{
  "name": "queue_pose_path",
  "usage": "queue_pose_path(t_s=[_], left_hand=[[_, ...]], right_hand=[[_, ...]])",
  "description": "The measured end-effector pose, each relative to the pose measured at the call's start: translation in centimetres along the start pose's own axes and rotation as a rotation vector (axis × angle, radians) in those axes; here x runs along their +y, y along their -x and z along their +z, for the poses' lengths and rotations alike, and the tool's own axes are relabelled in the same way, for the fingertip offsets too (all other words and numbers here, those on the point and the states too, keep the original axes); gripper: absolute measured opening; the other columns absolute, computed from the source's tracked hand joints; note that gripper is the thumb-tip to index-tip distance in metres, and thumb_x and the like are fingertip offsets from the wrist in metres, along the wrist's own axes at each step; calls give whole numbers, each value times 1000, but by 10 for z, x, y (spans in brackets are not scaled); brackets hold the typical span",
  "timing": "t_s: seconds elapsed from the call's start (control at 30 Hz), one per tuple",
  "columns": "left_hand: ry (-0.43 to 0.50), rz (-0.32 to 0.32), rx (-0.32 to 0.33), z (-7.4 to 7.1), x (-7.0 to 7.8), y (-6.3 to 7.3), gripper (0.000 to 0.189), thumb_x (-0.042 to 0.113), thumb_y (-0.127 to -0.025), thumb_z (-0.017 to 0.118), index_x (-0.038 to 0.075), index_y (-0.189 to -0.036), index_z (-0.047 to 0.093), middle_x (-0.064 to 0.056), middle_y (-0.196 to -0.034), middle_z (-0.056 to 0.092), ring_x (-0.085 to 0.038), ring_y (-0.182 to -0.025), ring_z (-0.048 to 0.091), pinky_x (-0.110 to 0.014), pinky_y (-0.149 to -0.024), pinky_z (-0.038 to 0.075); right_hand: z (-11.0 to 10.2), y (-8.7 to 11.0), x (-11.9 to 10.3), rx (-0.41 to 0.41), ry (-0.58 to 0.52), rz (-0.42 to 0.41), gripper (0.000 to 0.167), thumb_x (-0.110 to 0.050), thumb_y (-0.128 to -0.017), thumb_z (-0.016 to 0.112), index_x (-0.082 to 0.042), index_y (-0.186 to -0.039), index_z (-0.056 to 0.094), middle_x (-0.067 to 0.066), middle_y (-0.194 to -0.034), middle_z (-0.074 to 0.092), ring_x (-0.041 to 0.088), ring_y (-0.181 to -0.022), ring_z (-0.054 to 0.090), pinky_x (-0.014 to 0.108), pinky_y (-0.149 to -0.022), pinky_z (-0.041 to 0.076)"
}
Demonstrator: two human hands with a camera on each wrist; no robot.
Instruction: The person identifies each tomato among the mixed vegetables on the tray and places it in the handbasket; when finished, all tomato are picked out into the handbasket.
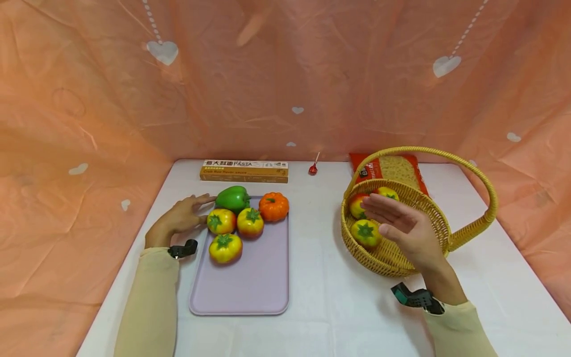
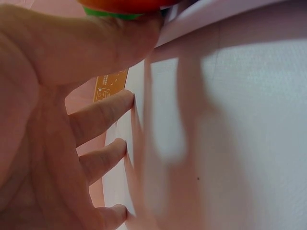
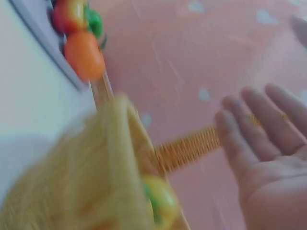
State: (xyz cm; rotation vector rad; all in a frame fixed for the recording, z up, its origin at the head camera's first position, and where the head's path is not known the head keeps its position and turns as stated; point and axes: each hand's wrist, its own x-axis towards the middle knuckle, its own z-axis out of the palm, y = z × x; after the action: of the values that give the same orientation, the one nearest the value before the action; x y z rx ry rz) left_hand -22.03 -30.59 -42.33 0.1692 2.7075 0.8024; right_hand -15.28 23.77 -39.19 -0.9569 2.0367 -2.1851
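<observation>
Reaching over the left edge of a flat, pale-lilac rectangular tray [image 1: 250,290], the left hand [image 1: 179,216] in the head view has its thumb just beside a glossy yellow-and-red tomato-shaped fruit [image 1: 221,221] at the tray's upper left; contact cannot be told. This fruit is round, without a clear long axis, its green leafy top facing up and slightly left. Beside it a shiny green bell-pepper shape [image 1: 233,199] lies on its side, long axis across the tray, stem end rightward. The right hand [image 1: 408,230] hovers, empty and fingers straight, over a round yellow woven basket [image 1: 372,261] holding similar fruits. Handling would probably go best with fingertips cupping the fruit's sides, lifting straight up so its close neighbours do not roll.

From the left wrist, the thumb lies by the tray's rim, below a red rounded side; the other fingers are spread, slightly bent, gripping nothing.

From the right wrist, the palm is flat and holds nothing, apart from the basket's blurred rim; keeping clear of its arched handle seems wise.
</observation>
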Motion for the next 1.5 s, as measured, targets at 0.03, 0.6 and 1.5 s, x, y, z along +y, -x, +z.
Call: queue_pose_path(t_s=[0.03,0.6,1.5], left_hand=[[1,0,-2,0,0,0,69,19,-100,69,15,-166,49,-28,-175,33,-64,-162,13,-82,-127,13],[23,8,-7,2,1,1,69,17,-99,70,13,-165,50,-29,-175,32,-64,-163,10,-83,-127,9],[11,21,18,0,4,3,68,16,-99,71,13,-164,51,-29,-174,34,-64,-162,13,-82,-127,12]], right_hand=[[3,-3,2,-23,-54,-35,54,-1,-107,66,19,-153,48,20,-153,66,24,-141,67,34,-118,53],[119,-64,42,-330,-115,101,82,-46,-96,84,8,-152,59,34,-155,59,26,-144,64,36,-123,50],[226,-97,95,-414,402,149,57,-21,-89,94,-11,-142,74,1,-137,78,14,-125,67,23,-114,51]])
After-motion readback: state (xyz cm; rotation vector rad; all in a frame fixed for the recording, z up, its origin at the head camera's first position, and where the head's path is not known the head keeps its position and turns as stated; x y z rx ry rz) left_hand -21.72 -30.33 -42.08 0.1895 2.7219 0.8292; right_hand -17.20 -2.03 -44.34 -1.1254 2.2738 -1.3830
